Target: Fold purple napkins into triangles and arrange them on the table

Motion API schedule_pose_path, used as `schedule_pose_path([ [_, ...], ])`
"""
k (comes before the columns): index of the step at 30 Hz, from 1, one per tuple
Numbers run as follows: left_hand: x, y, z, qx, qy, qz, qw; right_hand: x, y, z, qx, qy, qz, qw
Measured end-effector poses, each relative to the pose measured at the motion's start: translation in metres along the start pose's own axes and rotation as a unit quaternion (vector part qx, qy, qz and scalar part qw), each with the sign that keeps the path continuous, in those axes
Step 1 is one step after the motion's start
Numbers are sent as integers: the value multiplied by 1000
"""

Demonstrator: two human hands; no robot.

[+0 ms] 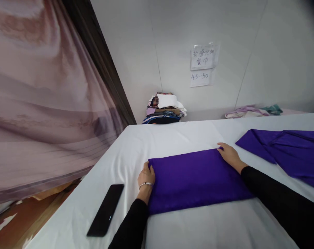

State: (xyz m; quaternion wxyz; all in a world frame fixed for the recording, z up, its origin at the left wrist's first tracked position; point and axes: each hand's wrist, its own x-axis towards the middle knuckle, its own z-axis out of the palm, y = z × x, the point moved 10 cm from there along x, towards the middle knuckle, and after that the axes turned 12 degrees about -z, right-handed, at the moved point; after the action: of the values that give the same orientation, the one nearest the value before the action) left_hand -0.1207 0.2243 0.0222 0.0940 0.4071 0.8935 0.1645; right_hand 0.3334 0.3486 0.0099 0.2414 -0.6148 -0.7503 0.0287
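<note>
A folded purple cloth (195, 180) lies flat as a rectangle on the white-covered table. At its left edge, close to the far corner, my left hand (146, 178) grips the fabric with its fingers curled over the side; a bracelet circles the wrist. My right hand (230, 156) pinches the far right corner between thumb and fingers. Under my right forearm, part of the cloth's right edge is hidden. A second purple cloth (294, 152), loose and partly folded over, lies to the right and runs out of view.
A black phone (105, 210) rests left of my left arm. Beyond the table's far edge are a stack of folded fabrics (164, 109) and loose cloths (250, 111) by the wall. A pink curtain (42, 97) hangs at the left. Paper notes (203, 64) are on the wall.
</note>
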Motion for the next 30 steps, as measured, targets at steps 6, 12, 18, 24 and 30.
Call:
schedule_pose_path([
  [6, -3, -5, -3, 15, 3, -16, 1000, 2, 9, 11, -25, 0, -16, 1000],
  [12, 5, -9, 0, 16, -12, -14, 1000, 4, 18, 17, -36, 2, -11, 999],
  [18, 12, -9, 2, 18, -22, -16, 999, 5, 15, 17, -47, -14, -2, 999],
  [24, 17, -9, 0, 16, -38, -13, 999, 4, 8, 13, -58, -28, 1, 998],
  [30, 20, -9, 1, 8, -48, -5, 999, 4, 7, 12, -61, -38, 14, 997],
])
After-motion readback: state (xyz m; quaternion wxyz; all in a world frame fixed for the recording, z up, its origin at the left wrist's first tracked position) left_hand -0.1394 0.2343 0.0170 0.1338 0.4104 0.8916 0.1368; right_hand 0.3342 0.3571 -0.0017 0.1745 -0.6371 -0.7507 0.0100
